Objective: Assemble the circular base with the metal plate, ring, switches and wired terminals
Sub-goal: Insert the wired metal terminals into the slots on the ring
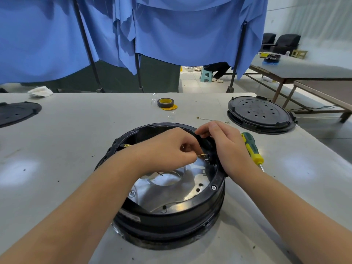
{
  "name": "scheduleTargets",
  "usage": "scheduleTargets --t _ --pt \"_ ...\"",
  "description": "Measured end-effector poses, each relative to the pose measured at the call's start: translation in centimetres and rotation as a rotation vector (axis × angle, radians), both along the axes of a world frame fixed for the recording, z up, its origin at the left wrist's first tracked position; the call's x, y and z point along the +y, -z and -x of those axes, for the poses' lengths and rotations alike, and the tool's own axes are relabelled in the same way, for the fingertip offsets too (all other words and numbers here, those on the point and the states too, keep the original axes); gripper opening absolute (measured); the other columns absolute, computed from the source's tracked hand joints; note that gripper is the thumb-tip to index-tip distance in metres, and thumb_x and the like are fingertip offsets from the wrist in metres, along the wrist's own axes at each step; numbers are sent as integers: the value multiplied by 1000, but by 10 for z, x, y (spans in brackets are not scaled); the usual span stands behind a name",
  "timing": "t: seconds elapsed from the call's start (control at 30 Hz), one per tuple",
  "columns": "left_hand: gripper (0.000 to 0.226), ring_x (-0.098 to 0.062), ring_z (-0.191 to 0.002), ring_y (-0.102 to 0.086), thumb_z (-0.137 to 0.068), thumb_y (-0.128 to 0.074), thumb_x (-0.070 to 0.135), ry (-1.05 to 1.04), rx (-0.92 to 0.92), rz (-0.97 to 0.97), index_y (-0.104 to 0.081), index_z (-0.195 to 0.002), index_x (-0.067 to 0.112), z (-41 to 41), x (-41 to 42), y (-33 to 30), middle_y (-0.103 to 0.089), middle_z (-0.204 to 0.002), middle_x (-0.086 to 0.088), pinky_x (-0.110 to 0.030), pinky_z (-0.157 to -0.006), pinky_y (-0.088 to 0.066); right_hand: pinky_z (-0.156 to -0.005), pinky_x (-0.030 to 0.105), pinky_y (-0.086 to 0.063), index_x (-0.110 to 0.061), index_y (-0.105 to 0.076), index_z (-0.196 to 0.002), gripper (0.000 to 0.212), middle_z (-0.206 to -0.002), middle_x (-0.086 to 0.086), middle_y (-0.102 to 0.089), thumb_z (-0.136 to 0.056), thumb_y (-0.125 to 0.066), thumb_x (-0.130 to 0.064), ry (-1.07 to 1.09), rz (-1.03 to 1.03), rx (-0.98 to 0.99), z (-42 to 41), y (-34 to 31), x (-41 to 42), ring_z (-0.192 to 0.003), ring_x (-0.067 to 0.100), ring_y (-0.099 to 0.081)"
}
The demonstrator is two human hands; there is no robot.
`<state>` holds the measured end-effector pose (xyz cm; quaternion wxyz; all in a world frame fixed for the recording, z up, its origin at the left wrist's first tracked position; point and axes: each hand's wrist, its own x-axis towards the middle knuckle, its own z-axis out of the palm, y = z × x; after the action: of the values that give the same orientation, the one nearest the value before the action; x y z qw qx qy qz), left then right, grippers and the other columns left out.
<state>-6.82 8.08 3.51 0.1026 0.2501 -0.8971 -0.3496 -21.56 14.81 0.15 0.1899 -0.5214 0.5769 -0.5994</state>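
A black circular base (171,223) stands on the table in front of me, with a shiny metal plate (171,195) inside it. My left hand (167,147) reaches into the base and pinches a brass wired terminal (202,155) close to a black switch (209,161) at the right inner wall. My right hand (226,147) lies over the right rim, its fingers curled on the rim's upper edge. Thin wires (171,203) trail across the plate. Another brass terminal (126,145) shows at the left inner wall.
A green and yellow screwdriver (252,149) lies right of the base. A loose wire with terminals (211,120) lies beyond my right hand. A tape roll (165,103) sits further back. Black round covers rest at far right (261,113) and far left (17,112).
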Motion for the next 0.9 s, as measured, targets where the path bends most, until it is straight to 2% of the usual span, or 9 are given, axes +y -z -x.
scheduleTargets --t 0.33,0.57,0.77,0.9 --pt "10 -1 -54 -48 -89 -63 27 5 29 72 -74 -91 27 1 -1 3 -63 -66 5 -16 -55 -42 -73 17 -46 -17 -69 -75 38 -84 3 -66 -99 -40 -11 -5 4 14 1 0 0 -85 12 -58" --pt "11 -6 -53 -43 -88 -63 27 5 20 54 -74 -85 27 0 0 2 -53 -59 6 -25 -58 -40 -75 19 -46 -16 -70 -76 38 -83 0 -65 -99 -40 -11 3 1 27 1 0 1 -85 11 -58" --pt "11 -6 -55 -45 -89 -63 27 10 30 56 -74 -86 27 1 0 2 -55 -62 4 -24 -58 -41 -75 19 -47 -17 -70 -76 38 -83 0 -66 -98 -40 -11 3 1 15 0 0 0 -85 11 -58" --pt "12 -1 -52 -45 -89 -63 25 14 52 67 -74 -87 26 2 1 3 -57 -59 9 -13 -53 -38 -70 17 -47 -14 -70 -76 38 -85 3 -65 -99 -40 -11 -1 2 3 0 0 0 -86 13 -59"
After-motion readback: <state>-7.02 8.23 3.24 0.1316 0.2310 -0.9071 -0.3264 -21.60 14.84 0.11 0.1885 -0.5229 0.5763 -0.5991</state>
